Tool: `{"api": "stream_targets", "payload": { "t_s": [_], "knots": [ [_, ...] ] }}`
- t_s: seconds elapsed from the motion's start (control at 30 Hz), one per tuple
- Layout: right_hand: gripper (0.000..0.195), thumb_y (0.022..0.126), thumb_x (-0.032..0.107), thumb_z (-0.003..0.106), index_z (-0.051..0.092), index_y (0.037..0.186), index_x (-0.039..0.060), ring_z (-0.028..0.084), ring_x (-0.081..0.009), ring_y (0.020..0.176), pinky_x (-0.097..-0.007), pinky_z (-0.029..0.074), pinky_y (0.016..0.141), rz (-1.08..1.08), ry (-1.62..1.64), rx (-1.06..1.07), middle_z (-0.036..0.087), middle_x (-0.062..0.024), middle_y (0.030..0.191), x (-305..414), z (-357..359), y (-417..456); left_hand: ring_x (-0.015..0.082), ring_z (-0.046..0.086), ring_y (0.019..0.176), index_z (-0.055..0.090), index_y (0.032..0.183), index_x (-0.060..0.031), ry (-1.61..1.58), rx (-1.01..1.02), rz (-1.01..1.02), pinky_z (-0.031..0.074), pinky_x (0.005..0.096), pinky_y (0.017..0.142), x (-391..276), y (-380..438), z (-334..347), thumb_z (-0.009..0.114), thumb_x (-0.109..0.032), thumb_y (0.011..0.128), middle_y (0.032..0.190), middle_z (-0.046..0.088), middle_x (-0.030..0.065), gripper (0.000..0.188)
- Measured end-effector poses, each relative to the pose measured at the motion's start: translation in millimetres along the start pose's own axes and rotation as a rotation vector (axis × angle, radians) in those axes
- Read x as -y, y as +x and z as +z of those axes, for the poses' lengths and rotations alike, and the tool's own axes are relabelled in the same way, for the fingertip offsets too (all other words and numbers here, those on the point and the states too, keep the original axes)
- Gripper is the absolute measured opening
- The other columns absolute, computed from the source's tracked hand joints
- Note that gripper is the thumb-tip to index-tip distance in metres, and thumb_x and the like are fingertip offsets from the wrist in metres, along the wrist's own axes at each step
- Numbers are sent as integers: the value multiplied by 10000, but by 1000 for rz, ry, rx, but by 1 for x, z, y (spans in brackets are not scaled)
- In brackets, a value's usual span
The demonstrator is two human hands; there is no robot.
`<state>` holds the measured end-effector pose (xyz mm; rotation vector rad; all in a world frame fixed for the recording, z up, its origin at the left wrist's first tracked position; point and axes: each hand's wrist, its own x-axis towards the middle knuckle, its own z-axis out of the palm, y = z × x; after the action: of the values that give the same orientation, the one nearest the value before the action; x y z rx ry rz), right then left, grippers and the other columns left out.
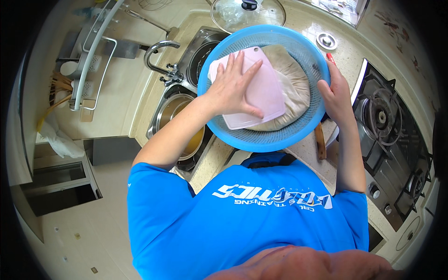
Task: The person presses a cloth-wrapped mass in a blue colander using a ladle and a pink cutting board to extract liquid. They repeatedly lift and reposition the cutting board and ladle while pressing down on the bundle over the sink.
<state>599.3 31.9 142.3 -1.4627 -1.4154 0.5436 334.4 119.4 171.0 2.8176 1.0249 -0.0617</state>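
My left hand lies flat with spread fingers on a pale pink plastic cutting board. Under the board is a cream cloth bundle, gathered into folds; its contents are hidden. Both sit inside a round blue plastic basket with mesh walls. My right hand grips the basket's right rim, thumb on the inner side. The board leans over the bundle's left part, and its hole shows at the far corner. What supports the basket from below is hidden.
Left of the basket is a double steel sink with a chrome faucet. A metal pot with yellowish contents stands in its nearer basin. A glass lid lies behind; a gas stove and wooden handle are at right.
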Motion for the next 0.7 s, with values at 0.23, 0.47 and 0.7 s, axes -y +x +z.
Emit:
{"api": "stream_targets", "payload": {
  "t_s": [0.23, 0.47, 0.7],
  "knots": [
    [453, 804, 110, 464, 462, 1212, -87, 600, -367, 810, -419, 475, 775, 17, 19, 24, 598, -257, 921, 1, 0, -2, 540, -2, 1416, 165, 1530, -147, -108, 274, 52, 132, 571, 1151, 16, 4, -10, 909, -496, 454, 1499, 18, 402, 1354],
    [442, 791, 101, 457, 465, 1198, -72, 594, -376, 780, -437, 470, 743, 49, 63, 66, 589, -252, 874, 5, -3, -2, 532, -52, 1418, 126, 1541, -177, -131, 311, 13, 111, 609, 1138, 11, 9, -2, 926, -449, 442, 1504, -39, 396, 1386],
    [447, 778, 91, 456, 467, 1198, -62, 595, -391, 772, -458, 467, 738, 38, 39, 108, 589, -251, 868, 4, -7, 0, 523, -66, 1420, 115, 1544, -198, -147, 328, -1, 111, 625, 1132, 10, 15, 2, 930, -438, 424, 1509, -50, 386, 1406]
  ]
}}
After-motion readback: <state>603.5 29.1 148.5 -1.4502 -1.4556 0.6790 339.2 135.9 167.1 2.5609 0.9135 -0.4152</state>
